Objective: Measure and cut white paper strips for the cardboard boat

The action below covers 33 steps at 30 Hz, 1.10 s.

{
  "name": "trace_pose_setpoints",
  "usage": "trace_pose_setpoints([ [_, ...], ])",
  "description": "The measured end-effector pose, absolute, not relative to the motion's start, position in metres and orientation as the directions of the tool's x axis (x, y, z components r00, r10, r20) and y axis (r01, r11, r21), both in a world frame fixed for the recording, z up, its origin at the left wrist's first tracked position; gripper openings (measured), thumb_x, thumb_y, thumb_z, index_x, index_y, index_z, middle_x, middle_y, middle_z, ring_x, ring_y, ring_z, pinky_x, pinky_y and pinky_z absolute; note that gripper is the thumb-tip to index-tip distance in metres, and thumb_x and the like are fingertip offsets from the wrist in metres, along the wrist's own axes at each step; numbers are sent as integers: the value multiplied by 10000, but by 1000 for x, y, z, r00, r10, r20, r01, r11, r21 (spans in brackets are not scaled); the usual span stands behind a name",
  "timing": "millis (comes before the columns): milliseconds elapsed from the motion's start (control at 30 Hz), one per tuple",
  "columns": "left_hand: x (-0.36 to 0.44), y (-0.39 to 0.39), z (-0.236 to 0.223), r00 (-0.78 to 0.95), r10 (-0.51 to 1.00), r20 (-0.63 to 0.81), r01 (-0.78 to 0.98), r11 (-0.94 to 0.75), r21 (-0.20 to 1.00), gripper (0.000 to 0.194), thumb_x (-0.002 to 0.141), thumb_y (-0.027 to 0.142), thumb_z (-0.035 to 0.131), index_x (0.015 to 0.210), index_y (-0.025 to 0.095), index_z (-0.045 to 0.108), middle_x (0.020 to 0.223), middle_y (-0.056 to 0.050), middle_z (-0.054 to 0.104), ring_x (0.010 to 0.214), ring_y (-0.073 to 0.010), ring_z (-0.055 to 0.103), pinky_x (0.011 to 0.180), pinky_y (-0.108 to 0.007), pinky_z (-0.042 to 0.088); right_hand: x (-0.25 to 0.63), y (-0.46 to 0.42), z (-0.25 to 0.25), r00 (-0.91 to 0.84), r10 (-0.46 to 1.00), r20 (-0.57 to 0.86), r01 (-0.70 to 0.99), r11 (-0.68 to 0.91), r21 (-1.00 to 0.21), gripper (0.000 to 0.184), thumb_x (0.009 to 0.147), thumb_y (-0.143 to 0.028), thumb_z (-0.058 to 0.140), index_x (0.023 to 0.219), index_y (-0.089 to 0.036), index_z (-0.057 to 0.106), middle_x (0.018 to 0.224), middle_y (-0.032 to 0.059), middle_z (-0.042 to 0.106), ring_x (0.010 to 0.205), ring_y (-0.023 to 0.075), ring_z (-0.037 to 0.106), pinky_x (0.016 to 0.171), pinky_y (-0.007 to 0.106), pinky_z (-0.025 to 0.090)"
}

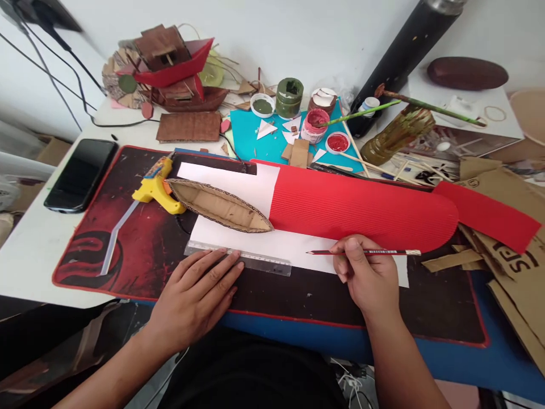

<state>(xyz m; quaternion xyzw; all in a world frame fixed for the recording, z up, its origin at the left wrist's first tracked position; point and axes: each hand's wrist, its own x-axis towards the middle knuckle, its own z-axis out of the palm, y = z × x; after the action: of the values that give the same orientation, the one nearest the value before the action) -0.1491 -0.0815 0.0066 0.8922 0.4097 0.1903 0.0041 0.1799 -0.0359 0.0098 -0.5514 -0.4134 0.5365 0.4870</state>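
My left hand (200, 295) lies flat with fingers stretched over a clear plastic ruler (268, 265) at the near edge of a white sheet of paper (298, 244). In my right hand (366, 272) a dark red pencil (392, 252) is pinched, its tip pointing left above the paper. A cardboard boat hull (221, 205), hollow and pointed at both ends, rests on the sheet beyond my left hand. Red corrugated sheet (357, 204) with a rounded right end covers the paper's right side.
A yellow glue gun (159, 190) with a glue stick lies left, near a black phone (80, 175). Behind stand finished model boats (170, 68), a green paint jar (289, 97) and a red paint jar (314, 126). Cardboard pieces (506, 227) are piled right, on the dark mat's (443, 309) far side.
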Motion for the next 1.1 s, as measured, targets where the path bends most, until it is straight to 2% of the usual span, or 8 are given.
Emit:
trace_pose_setpoints([
  [133,-149,-82,6,588,735,337,733,-661,163,554,995,143,701,1542,156,612,1446,-119,750,1349,-327,672,1182,-500,470,180,-36,10,76,979,-190,-47,-186,-981,395,1043,-555,736,855,-210,766,525,-33,562,443,132,510,445,267,395],
  [633,-152,-80,5,598,726,339,719,-673,174,565,1002,136,695,1558,163,593,1453,-119,746,1339,-335,678,1154,-513,487,176,-34,17,40,987,-157,-34,-155,-987,427,1047,-564,725,825,-202,772,507,-38,561,424,110,492,448,246,367],
  [767,-152,-81,5,586,736,338,726,-663,186,600,1008,144,691,1593,193,565,1456,-102,746,1338,-325,682,1157,-498,485,174,-34,19,-33,992,-120,0,-120,-993,411,1049,-540,724,832,-197,788,536,-26,588,449,115,514,459,245,403],
  [1100,-153,-80,4,604,723,335,715,-677,174,524,990,132,703,1509,154,633,1454,-129,743,1356,-341,660,1164,-500,470,175,-37,15,-190,980,-66,69,-54,-996,354,1083,-466,685,891,-202,820,617,3,680,538,136,587,508,252,475],
])
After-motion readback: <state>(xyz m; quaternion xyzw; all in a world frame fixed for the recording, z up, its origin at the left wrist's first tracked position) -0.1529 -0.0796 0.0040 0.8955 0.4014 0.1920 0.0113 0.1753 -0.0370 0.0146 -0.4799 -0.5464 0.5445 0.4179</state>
